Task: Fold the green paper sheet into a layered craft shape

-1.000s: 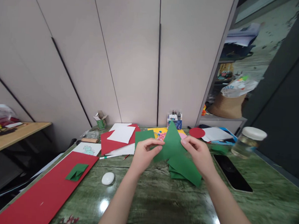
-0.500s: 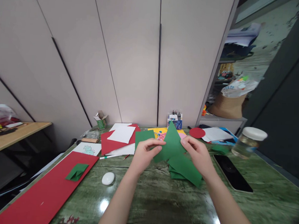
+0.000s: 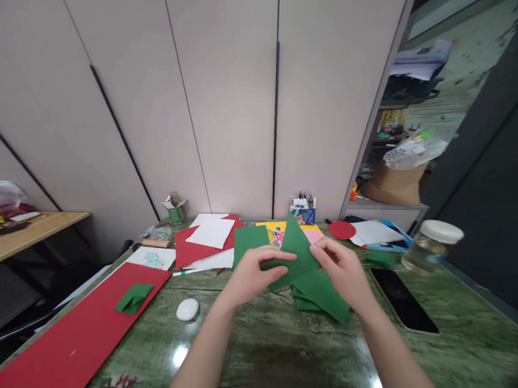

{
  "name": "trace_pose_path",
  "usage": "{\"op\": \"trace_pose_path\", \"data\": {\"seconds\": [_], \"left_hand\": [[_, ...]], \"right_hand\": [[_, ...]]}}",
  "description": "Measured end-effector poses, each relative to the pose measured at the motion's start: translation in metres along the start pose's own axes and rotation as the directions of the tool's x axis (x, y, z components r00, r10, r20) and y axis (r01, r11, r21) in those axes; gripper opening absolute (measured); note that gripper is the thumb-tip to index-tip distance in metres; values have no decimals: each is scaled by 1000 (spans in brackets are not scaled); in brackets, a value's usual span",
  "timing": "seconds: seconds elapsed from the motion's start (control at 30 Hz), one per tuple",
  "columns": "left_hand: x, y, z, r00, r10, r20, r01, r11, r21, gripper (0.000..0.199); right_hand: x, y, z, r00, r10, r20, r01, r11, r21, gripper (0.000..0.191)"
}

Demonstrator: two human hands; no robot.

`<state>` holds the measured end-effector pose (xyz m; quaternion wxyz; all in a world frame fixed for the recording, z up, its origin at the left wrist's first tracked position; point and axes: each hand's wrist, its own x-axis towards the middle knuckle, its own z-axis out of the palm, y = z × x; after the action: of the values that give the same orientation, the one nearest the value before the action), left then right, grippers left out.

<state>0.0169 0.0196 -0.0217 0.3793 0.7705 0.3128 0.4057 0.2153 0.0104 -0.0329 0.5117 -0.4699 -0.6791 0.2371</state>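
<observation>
A folded piece of green paper point(image 3: 297, 245) with a pointed top is held up between my two hands. My left hand point(image 3: 257, 272) has its thumb and index finger on the lower left part of the paper. Thumb and fingertips of my right hand point(image 3: 339, 268) pinch its right edge. Below and behind it, more green sheets point(image 3: 329, 299) lie in a loose pile on the table. Another green sheet point(image 3: 251, 238) lies flat behind my left hand.
Left, a long red card point(image 3: 82, 329) bears a small folded green paper point(image 3: 133, 298). A white rounded object point(image 3: 187, 309) sits near my left forearm. A phone point(image 3: 403, 300) and a lidded jar point(image 3: 432, 246) stand to the right. Red and white sheets point(image 3: 211, 232) lie behind, before the cabinet point(image 3: 229, 100).
The paper's tip has shifted slightly left and the sheet has tilted. My left hand's fingers have slid right across it; my right hand keeps its pinch.
</observation>
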Motion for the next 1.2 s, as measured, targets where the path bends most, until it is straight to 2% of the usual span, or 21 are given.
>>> {"op": "trace_pose_path", "data": {"seconds": [0.3, 0.47, 0.6, 1.0, 1.07, 1.2], "left_hand": [[-1, -2, 0, 1000, 23, -21, -23, 1000, -18, 34], [-1, -3, 1, 998, 1, -68, -4, 999, -38, 40], [-1, -4, 1, 999, -15, -51, 12, 997, -73, 44], [0, -1, 4, 999, -25, -30, 20, 987, -160, 56], [0, -1, 4, 999, -24, -38, 18, 986, -164, 56], [0, -2, 3, 998, 2, -57, -11, 989, -150, 57]], "right_hand": [[0, -2, -2, 1000, -2, -17, 2, 1000, 27, 28], [-1, -5, -4, 1000, -5, 30, 2, 997, 76, 26], [-2, -5, -5, 1000, -6, 14, 5, 996, 85, 31], [3, 9, 6, 998, 54, -43, -40, 964, 263, 33], [2, 9, 8, 999, 42, -1, -40, 948, 315, 35], [-1, 7, 15, 979, 48, 199, -121, 921, 371, 25]]}}
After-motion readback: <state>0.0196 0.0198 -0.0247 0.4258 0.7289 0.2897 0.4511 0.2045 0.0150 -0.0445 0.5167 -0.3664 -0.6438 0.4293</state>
